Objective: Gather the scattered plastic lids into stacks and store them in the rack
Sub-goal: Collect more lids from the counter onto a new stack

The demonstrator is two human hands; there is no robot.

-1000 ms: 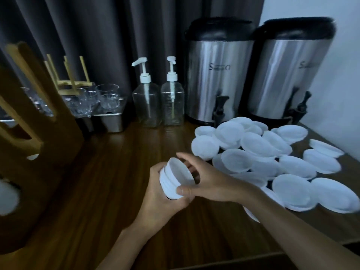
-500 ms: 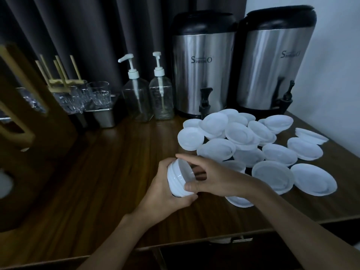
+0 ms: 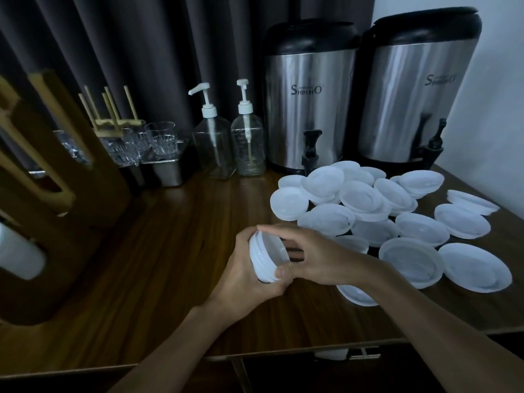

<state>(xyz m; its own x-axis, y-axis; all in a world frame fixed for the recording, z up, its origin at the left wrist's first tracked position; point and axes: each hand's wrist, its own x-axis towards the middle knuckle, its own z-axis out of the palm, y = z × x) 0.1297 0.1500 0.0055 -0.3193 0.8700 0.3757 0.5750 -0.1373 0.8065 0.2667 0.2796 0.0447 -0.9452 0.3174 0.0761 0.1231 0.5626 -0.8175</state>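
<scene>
Over the dark wooden worktop [image 3: 170,251], my left grip [image 3: 243,276] clamps a stack of white round plastic lids [image 3: 266,256]; my right grip [image 3: 314,259] pinches its rim.

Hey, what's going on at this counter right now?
A person is gathering plastic lids. Their left hand grips a small stack of lids held on edge above the wooden counter, while the right hand pinches its rim. Many loose lids lie scattered to the right, before two steel dispensers. The wooden rack stands at left.
</scene>
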